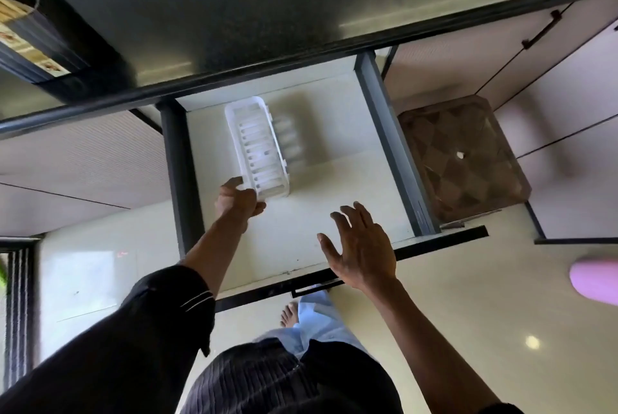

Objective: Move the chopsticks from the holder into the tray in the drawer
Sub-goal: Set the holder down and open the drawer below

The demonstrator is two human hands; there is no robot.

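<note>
A white slotted plastic tray [255,146] lies inside the pulled-out drawer [334,206], toward its left side. My left hand [239,201] grips the tray's near left corner, fingers curled round the rim. Over the drawer's front right part hovers my right hand [359,246], its fingers spread and holding nothing. No chopsticks or chopstick holder can be made out in view. The tray holds nothing that I can see.
A dark countertop [267,5] runs above the drawer, with a dark box [43,29] at its far left. A brown patterned stool [461,159] stands right of the drawer in front of cabinet doors [551,85]. A pink object [595,280] lies on the floor at right.
</note>
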